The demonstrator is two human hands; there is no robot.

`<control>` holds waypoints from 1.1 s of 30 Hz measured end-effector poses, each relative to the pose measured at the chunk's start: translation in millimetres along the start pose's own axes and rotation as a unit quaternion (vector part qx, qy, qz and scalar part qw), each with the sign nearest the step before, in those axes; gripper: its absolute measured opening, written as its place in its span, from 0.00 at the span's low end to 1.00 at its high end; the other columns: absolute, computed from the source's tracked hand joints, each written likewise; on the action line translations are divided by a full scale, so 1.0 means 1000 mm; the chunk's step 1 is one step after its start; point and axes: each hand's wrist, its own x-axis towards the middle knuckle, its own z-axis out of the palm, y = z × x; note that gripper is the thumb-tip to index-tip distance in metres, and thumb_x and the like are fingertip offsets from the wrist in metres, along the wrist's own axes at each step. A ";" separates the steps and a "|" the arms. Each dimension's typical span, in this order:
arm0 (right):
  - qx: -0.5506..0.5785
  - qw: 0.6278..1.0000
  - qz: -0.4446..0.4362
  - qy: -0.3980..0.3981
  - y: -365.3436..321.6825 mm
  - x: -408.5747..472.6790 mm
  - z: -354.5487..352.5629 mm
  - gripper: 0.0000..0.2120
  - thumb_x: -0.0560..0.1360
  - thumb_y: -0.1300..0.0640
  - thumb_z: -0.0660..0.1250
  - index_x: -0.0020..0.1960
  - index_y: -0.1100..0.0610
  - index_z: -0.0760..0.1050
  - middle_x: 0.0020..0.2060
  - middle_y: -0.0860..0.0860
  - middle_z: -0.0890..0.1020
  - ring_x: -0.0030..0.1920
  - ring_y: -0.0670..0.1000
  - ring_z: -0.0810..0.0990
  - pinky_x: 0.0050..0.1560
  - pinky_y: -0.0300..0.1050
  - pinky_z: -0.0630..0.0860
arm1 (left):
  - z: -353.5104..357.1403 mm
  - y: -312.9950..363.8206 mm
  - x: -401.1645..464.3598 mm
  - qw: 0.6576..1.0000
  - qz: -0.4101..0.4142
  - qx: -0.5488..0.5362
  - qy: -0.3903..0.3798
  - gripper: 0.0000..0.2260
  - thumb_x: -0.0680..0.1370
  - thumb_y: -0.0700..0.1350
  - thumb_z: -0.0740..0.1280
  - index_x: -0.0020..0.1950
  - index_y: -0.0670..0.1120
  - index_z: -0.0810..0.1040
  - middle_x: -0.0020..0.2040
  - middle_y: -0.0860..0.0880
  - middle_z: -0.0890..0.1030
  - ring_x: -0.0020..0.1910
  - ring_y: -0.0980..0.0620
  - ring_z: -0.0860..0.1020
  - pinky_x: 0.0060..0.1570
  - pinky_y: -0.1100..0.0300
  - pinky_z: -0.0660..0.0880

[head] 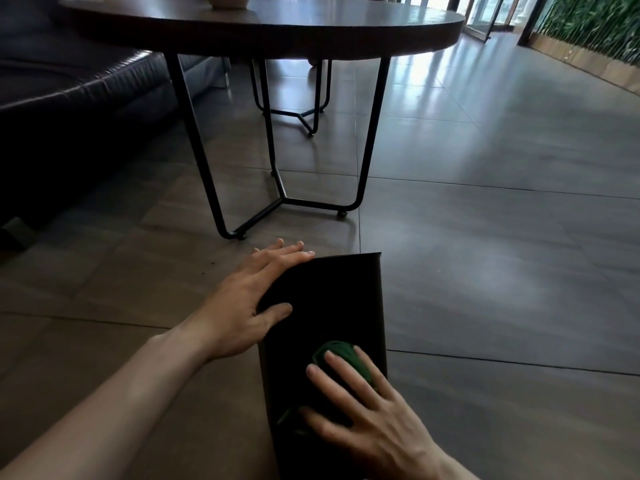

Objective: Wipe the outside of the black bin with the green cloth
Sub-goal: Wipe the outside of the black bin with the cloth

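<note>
On floor [485, 271], bin [332, 299] points away; left fingers [277, 258] flat, right fingers [346, 374] pressing green cloth [341, 353].

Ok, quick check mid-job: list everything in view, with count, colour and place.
black rectangular bin: one, black, near centre, low in view.
crumpled green cloth: one, dark green, on the bin's facing side.
round brown wooden table with black metal legs: one, beyond the bin.
second black metal table frame: one, behind the first.
cream pot: one, on the tabletop, cut by the top edge.
dark leather sofa: one, far left.
green plant wall: one, top right.
grey tiled floor: throughout.
left hand: flat against the bin's left edge.
right hand: spread fingers press the cloth onto the bin.
</note>
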 end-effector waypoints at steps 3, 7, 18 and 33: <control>0.014 0.999 0.040 0.011 0.026 0.016 -0.011 0.14 0.81 0.55 0.69 0.66 0.49 0.78 0.74 0.59 0.73 0.76 0.63 0.68 0.70 0.64 0.71 | 0.002 0.002 0.001 1.000 -0.006 -0.013 0.012 0.34 0.76 0.38 0.72 0.77 0.59 0.63 0.78 0.63 0.62 0.79 0.64 0.50 0.80 0.52 0.51; 0.076 0.939 0.320 0.100 0.062 0.073 -0.029 0.21 0.75 0.56 0.72 0.67 0.53 0.78 0.73 0.58 0.71 0.75 0.62 0.67 0.64 0.64 0.75 | 0.005 0.007 0.003 1.000 0.002 -0.015 0.013 0.35 0.76 0.38 0.72 0.77 0.61 0.63 0.77 0.64 0.62 0.79 0.64 0.50 0.80 0.52 0.50; 0.002 1.000 0.020 -0.014 -0.007 -0.019 0.007 0.12 0.81 0.55 0.68 0.64 0.46 0.78 0.76 0.56 0.71 0.78 0.60 0.65 0.68 0.64 0.73 | 0.003 0.000 -0.001 0.999 -0.007 -0.028 0.014 0.35 0.76 0.36 0.72 0.76 0.59 0.64 0.78 0.63 0.62 0.80 0.62 0.50 0.79 0.46 0.52; -0.029 0.998 -0.010 -0.055 -0.034 -0.011 0.011 0.10 0.83 0.54 0.62 0.60 0.44 0.77 0.73 0.54 0.74 0.78 0.60 0.65 0.71 0.64 0.71 | -0.004 -0.007 -0.011 0.998 -0.038 -0.054 0.016 0.33 0.74 0.32 0.71 0.72 0.59 0.67 0.76 0.63 0.64 0.80 0.63 0.50 0.79 0.51 0.52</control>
